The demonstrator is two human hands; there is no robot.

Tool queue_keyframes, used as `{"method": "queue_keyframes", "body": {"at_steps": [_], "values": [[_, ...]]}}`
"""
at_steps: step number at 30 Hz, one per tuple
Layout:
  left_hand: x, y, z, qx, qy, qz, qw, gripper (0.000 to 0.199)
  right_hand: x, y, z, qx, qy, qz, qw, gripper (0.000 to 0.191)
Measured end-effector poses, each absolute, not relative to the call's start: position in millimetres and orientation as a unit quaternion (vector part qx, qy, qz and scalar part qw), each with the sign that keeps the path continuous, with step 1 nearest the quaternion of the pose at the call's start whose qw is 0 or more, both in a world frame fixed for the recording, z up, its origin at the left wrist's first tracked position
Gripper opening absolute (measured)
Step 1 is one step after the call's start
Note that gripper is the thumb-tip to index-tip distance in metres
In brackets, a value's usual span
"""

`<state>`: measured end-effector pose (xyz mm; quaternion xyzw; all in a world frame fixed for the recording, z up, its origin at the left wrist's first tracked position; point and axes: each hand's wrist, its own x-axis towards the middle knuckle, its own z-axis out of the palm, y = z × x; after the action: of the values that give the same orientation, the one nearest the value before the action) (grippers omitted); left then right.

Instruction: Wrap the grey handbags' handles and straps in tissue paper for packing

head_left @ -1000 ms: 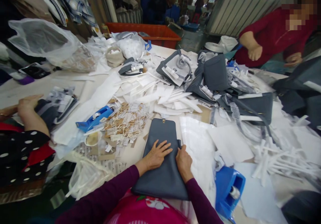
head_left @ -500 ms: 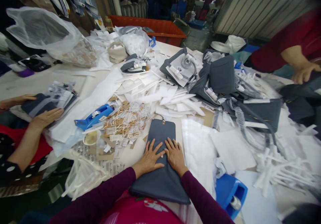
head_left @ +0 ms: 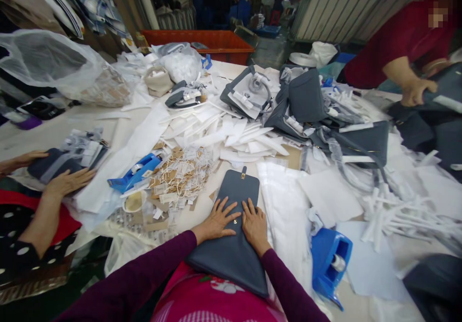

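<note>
A dark grey flat bag (head_left: pixel 225 259) lies at the near edge of the tabletop (head_left: pixel 21 141), its wide end against the pink apron (head_left: pixel 212 307) and its narrower end, with a gold clasp (head_left: pixel 243 176), pointing toward the far edge. The left hand (head_left: pixel 218 220) presses palm down on the bag, fingers spread apart, thumb stretched toward the right hand (head_left: pixel 254 225). That one also lies palm down, along the bag's right side, its fingers slightly apart. A small gold stud (head_left: pixel 235 221) shows between the two hands. Just right of the bag, a folded white sheet (head_left: pixel 283 206) runs back from the near edge, with a blue tape dispenser (head_left: pixel 330 259) beyond it. To the bag's left lies a heap of strung tags (head_left: pixel 184 173), next to another blue dispenser (head_left: pixel 135 172). White pieces (head_left: pixel 234 134) pile up across the middle, and grey handbags (head_left: pixel 306 96) sit behind them toward the far right corner. At the left edge a co-worker's hand (head_left: pixel 70 183) rests on another dark bag (head_left: pixel 56 164).
</note>
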<state>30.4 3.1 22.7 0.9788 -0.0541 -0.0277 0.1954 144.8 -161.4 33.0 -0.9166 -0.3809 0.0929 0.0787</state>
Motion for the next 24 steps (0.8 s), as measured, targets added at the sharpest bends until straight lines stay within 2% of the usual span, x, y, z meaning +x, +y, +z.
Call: {"method": "queue_keyframes", "body": {"at_steps": [4,10,14,17,24], "values": [[32,1,21,0.984,-0.026,-0.034,0.174,0.076,142,-163,35,-0.923,-0.365,0.088,0.088,0.046],[44,-19,24,0.982,0.056,-0.076,0.166,0.053,144,-161,45,-0.923,-0.358,0.097,0.105,0.045],[52,-39,17,0.980,0.153,-0.025,0.125,0.048,145,-165,52,-0.917,-0.365,0.101,0.127,0.045],[55,-41,9,0.988,0.133,0.014,0.084,0.054,150,-165,54,-0.916,-0.365,0.105,0.132,0.045],[59,-38,14,0.993,0.113,-0.022,-0.012,0.049,163,-170,46,-0.910,-0.356,0.088,0.194,0.038]]}}
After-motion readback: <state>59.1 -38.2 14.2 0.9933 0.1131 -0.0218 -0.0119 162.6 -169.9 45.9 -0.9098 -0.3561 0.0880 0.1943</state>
